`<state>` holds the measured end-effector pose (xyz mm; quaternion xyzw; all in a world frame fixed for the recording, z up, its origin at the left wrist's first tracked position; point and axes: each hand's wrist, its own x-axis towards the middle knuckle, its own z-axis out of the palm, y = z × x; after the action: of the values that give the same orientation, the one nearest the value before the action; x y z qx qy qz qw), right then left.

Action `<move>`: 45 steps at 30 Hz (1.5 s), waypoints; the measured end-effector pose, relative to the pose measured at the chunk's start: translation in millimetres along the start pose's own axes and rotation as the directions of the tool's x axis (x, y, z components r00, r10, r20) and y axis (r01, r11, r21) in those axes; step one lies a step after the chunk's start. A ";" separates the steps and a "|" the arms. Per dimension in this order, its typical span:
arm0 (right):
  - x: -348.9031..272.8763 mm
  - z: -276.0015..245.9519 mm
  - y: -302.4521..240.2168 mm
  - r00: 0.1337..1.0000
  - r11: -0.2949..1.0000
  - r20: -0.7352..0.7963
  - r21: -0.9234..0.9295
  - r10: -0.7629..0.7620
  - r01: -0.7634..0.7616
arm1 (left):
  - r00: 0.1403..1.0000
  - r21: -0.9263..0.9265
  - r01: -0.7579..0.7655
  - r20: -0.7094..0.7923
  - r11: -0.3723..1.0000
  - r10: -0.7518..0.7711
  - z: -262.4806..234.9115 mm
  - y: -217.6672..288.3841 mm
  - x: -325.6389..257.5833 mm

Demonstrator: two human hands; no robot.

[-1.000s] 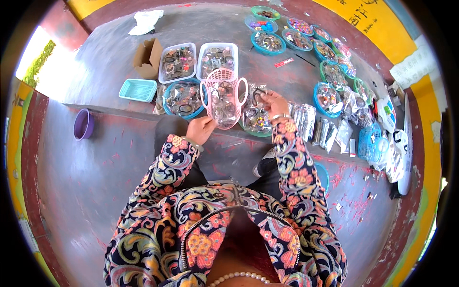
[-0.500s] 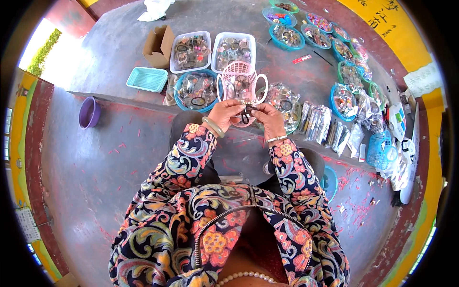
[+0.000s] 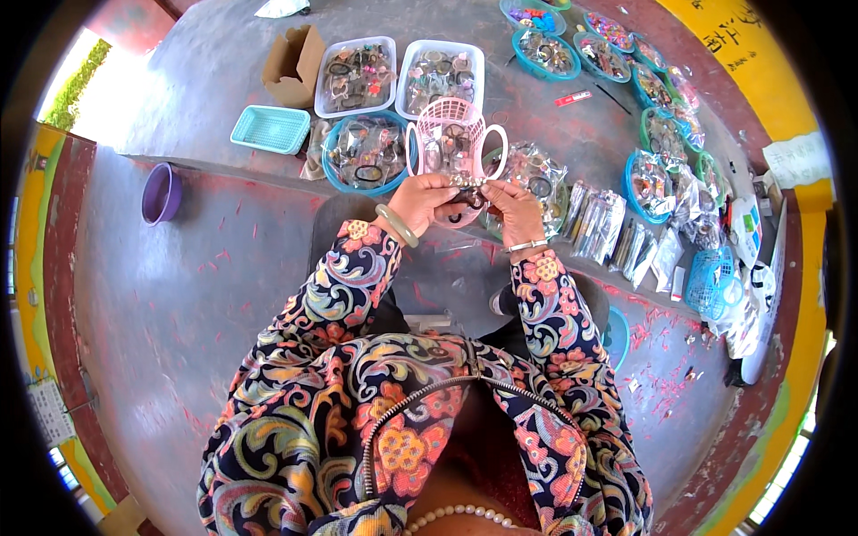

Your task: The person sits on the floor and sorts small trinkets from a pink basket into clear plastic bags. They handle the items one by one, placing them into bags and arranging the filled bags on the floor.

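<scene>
My left hand (image 3: 420, 207) and my right hand (image 3: 520, 214) meet in front of me, fingertips pinched around a dark hair tie (image 3: 468, 195) with pale beads along its top. Part of it is hidden by the fingers. Just beyond it stands a pink lattice basket (image 3: 449, 111) with two pale loop handles, holding bagged items. To the left of the basket a round blue basket (image 3: 331, 170) is full of hair ties in clear bags. On the right, close to my right hand, lies a heap of clear-bagged hair accessories (image 3: 542, 183).
Two white trays (image 3: 405, 71) of accessories stand farther back, beside a cardboard box (image 3: 293, 64) and a turquoise basket (image 3: 268, 130). A purple basin (image 3: 161, 195) is on the lower floor at left. Several filled baskets (image 3: 547, 73) and slim clear packets (image 3: 593, 223) line the right side.
The dark loop that hung below my fingers is now gathered up between them, with the row of beads on top. My hands stay together in front of the pink basket. The view has shifted slightly.
</scene>
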<state>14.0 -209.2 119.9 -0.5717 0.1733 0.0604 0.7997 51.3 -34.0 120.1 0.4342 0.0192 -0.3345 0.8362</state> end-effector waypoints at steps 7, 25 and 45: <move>-1.3 2.6 -2.7 1.000 0.998 0.010 0.056 -0.014 0.013 | 1.000 -0.027 0.014 0.005 1.000 -0.014 0.1 -1.8 -0.1; 2.6 -2.0 3.6 0.994 0.989 -0.019 -0.103 -0.106 0.103 | 1.000 0.146 -0.007 0.028 0.989 0.003 1.0 -3.2 -1.9; 6.5 2.4 13.3 0.982 0.985 -0.086 -0.022 -0.170 0.169 | 0.987 0.071 0.103 0.114 0.992 -0.110 -1.3 -1.2 -1.9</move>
<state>16.6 -203.1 106.5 -0.5923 0.1587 -0.0317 0.7893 49.5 -32.4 119.0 0.4390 -0.0178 -0.4042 0.8022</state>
